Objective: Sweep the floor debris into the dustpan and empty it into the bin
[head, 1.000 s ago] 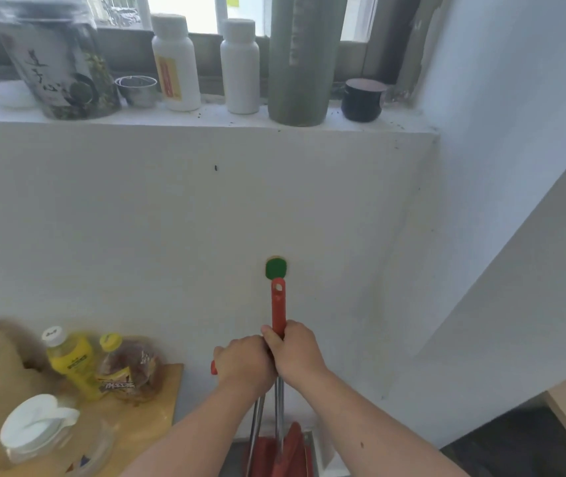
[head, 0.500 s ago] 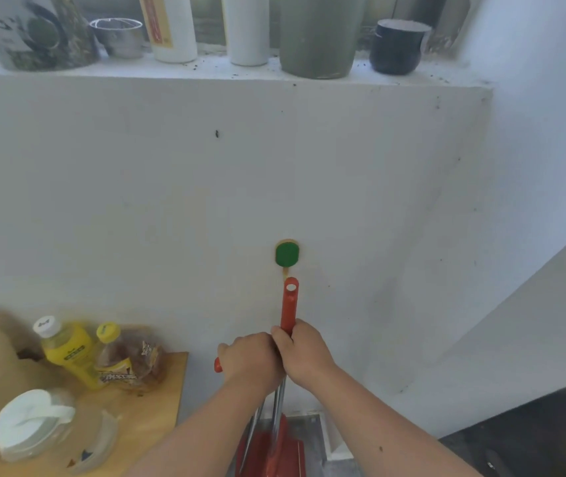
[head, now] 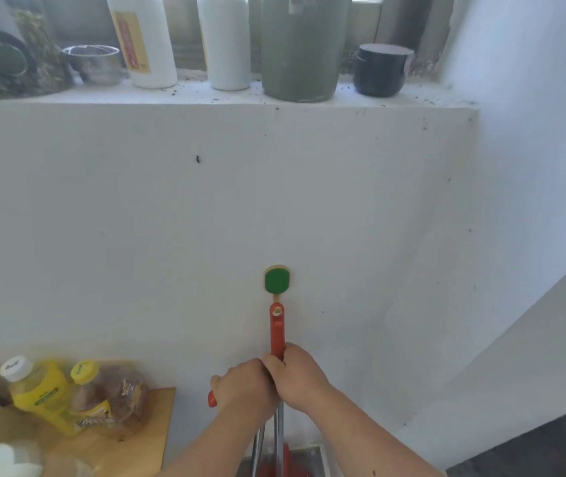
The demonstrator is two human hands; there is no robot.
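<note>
I have both hands wrapped on the two long handles in front of the white wall. My right hand [head: 300, 376] grips the red broom handle [head: 277, 333] just below its top, fingers [head: 271, 361] clamped around the grip; the hanging hole at its tip sits right under the green wall hook [head: 277, 279], close but I cannot tell if it touches. My left hand [head: 243, 390] is closed around a second red grip [head: 212, 399], only its end poking out past my knuckles; I judge this to be the dustpan handle. Two thin metal shafts [head: 278, 438] run down from my fists to a red mass at the bottom edge, mostly cut off.

Both tools look light and stiff, top-light with the weight low. The plastic grips seem smooth, so I'd hold firmly on the red sleeves, not the slick metal. The floor debris and the bin are out of view. Bottles [head: 39, 394] stand on the wooden surface [head: 143, 428] to my left, near enough to clip with a swinging shaft.
</note>
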